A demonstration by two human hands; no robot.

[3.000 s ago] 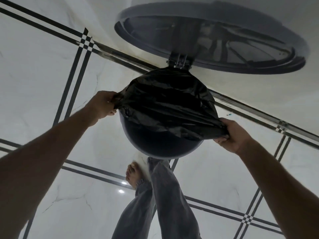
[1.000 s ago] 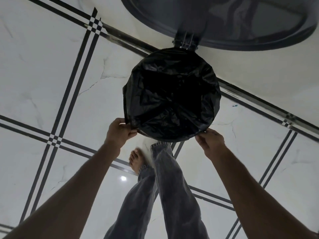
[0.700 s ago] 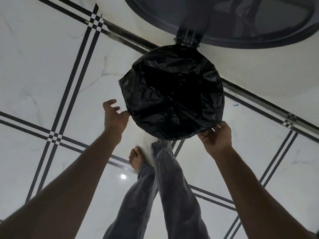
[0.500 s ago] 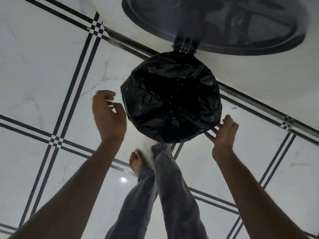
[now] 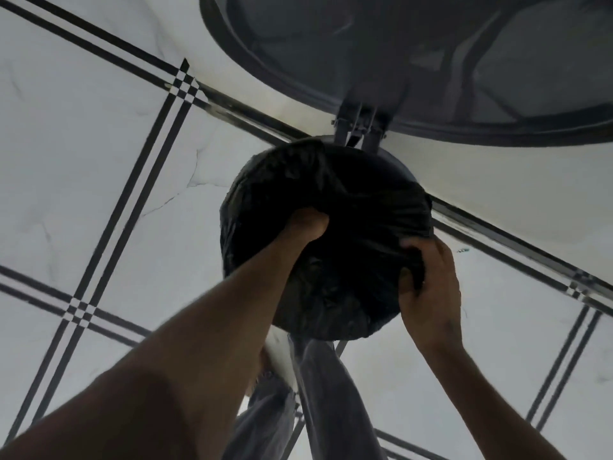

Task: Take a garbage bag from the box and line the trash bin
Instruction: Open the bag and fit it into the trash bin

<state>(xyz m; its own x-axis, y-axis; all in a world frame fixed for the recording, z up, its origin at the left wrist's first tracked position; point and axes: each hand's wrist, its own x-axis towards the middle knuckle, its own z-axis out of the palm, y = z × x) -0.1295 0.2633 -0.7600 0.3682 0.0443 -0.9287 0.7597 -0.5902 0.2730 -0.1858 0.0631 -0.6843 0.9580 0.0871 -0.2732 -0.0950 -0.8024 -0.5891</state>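
A black garbage bag [image 5: 351, 197] is spread over the mouth of the round grey trash bin [image 5: 399, 166] on the tiled floor. My left hand [image 5: 308, 224] is sunk into the bag inside the bin, and its fingers are hidden by the plastic. At the bin's right rim, my right hand [image 5: 428, 283] grips the bag's edge, fingers curled over the plastic. The box is not in view.
The bin's lid [image 5: 414, 61] stands open behind it on a hinge [image 5: 360, 124], near the wall. My legs in grey trousers [image 5: 325, 400] stand right in front of the bin. White floor tiles with dark stripes lie all around.
Both hands had let go and hovered beside the bin. Now the left hand has plunged into the bag and the right hand has taken hold of the bag at the right rim.
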